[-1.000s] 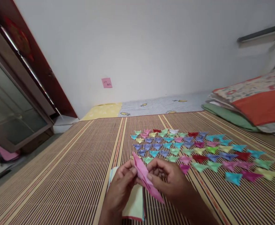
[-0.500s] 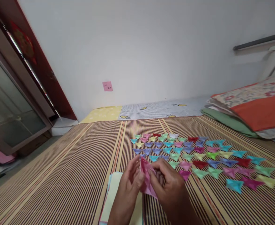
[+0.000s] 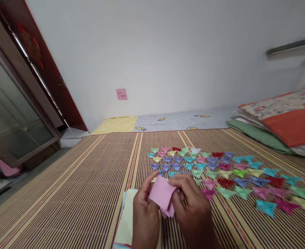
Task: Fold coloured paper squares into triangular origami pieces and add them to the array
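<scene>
Between my two hands, above the striped mat, is a pink sheet of origami paper (image 3: 162, 191), folded into a small layered square. My left hand (image 3: 145, 211) grips its left side, with the fingers behind and the thumb low. On the right edge, my right hand (image 3: 191, 204) pinches the paper between thumb and curled fingers. Beneath my left forearm lies a stack of coloured paper (image 3: 125, 221), pale yellow on top. Beyond and to the right, rows of small folded paper pieces (image 3: 226, 183) in many colours are spread out.
A striped bamboo-like mat (image 3: 90, 186) covers the surface. At the right are folded bedding and an orange floral pillow (image 3: 292, 124). A patterned cloth (image 3: 168, 121) runs along the wall, which bears a pink note (image 3: 121, 94). A glass-panelled door (image 3: 19, 114) stands at the left.
The pink paper has turned from a partly opened, upright fold to a flatter square facing up. Both hands have shifted their hold around it. The view has moved slightly left.
</scene>
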`<state>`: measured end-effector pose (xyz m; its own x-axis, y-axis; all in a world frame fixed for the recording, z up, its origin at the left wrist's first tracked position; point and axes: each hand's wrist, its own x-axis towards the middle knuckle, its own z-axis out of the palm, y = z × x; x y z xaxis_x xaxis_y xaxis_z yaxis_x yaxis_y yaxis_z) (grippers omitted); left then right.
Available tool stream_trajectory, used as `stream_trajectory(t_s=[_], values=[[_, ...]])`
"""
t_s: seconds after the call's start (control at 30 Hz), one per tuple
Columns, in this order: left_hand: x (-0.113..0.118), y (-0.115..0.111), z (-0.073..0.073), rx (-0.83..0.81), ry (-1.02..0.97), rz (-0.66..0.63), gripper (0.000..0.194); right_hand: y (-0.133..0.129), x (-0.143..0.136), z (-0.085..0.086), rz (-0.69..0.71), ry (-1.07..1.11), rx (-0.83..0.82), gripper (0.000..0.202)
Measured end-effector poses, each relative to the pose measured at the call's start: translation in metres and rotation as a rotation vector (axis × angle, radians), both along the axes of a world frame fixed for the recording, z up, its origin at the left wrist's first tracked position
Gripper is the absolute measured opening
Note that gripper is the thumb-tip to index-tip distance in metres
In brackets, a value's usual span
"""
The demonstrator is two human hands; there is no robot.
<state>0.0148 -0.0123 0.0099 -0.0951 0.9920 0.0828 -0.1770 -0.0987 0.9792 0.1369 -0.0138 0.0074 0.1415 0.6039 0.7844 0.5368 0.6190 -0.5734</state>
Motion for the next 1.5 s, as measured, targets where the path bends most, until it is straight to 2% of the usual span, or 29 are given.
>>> stream_trajectory(t_s=[0.13,0.23,0.33,0.4,0.47,0.6,0.67,0.77,0.83,0.93,1.03,1.1,1.2,1.27,1.37,1.5], values=[[0.0,-0.002,0.0,0.011,-0.046,0.039,0.025,-0.002,0.0,0.004,-0.003,0.048,0.029,0.026],[-0.001,-0.001,-0.001,0.005,-0.093,0.006,0.019,-0.002,0.003,0.006,0.069,0.076,-0.033,0.026],[-0.003,-0.001,0.0,-0.002,-0.107,-0.011,0.018,-0.002,0.009,0.007,0.164,0.18,-0.172,0.022],[-0.005,0.0,0.001,0.031,-0.073,0.008,0.017,-0.003,0.012,0.007,0.161,0.307,-0.299,0.021],[-0.007,0.0,0.003,0.103,-0.002,0.026,0.017,-0.003,0.015,0.008,0.17,0.415,-0.425,0.031],[-0.007,-0.001,0.005,0.195,0.128,-0.019,0.015,0.0,0.014,0.007,0.325,0.505,-0.551,0.033],[-0.005,-0.001,0.005,0.161,0.108,-0.048,0.028,0.004,0.012,0.004,0.334,0.554,-0.554,0.033],[-0.006,-0.001,0.002,0.092,-0.027,-0.145,0.071,0.008,0.013,-0.002,0.285,0.622,-0.533,0.033],[-0.011,0.0,0.0,0.067,-0.106,-0.261,0.082,0.01,0.015,-0.005,0.259,0.63,-0.514,0.031],[-0.017,0.003,0.0,0.015,-0.143,-0.336,0.072,0.01,0.016,-0.006,0.225,0.595,-0.498,0.029],[-0.016,0.004,0.002,-0.039,-0.051,-0.268,0.053,0.009,0.014,-0.005,0.211,0.539,-0.481,0.029],[-0.013,0.004,0.004,-0.026,-0.005,-0.221,0.041,0.009,0.013,-0.005,0.252,0.509,-0.488,0.027],[-0.01,0.003,0.004,0.04,0.058,-0.23,0.032,0.008,0.014,-0.002,0.351,0.498,-0.544,0.024],[-0.011,0.002,0.004,0.078,0.149,-0.258,0.027,0.008,0.016,0.0,0.39,0.477,-0.581,0.025],[-0.012,0.0,0.002,0.109,0.285,-0.269,0.026,0.006,0.017,0.004,0.375,0.4,-0.568,0.019],[-0.013,0.001,-0.001,0.103,0.318,-0.255,0.027,0.005,0.017,0.005,0.381,0.392,-0.546,0.024]])
